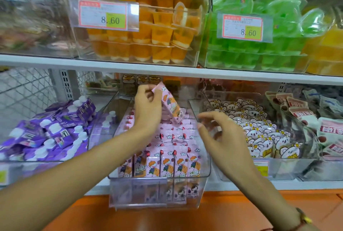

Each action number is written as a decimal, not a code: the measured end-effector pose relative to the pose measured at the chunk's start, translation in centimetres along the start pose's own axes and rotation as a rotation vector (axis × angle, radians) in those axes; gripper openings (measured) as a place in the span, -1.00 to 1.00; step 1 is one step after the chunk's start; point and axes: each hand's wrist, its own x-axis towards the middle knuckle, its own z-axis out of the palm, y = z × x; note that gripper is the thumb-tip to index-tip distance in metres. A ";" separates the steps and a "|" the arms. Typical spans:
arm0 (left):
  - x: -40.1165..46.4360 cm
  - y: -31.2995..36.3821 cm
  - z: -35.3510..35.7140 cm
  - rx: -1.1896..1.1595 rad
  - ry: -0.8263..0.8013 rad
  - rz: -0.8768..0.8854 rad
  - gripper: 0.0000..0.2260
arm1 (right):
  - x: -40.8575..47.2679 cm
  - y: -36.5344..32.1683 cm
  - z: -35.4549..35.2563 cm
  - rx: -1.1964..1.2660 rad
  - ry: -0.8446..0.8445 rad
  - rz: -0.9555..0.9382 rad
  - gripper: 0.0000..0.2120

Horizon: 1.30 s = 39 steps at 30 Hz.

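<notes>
Left hand [147, 112] pinches a tilted, pink, cartoon-printed packet [171, 105].

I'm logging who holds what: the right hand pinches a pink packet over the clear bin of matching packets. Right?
Not quite. The head view shows the left hand pinching the pink packet over the clear bin of matching packets; the right hand holds nothing.
</notes>
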 end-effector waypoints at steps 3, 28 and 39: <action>-3.3 1.0 -2.7 -0.021 -0.047 0.009 -0.97 | -0.3 -2.1 1.2 0.076 -0.071 -0.045 -0.80; -6.8 -1.5 -6.3 0.231 -0.320 0.182 -0.71 | 0.0 -3.9 4.6 0.772 -0.202 0.454 -0.81; -7.1 -0.8 -5.3 0.231 -0.271 0.137 -0.71 | -0.3 -3.7 3.8 0.664 -0.154 0.241 -0.85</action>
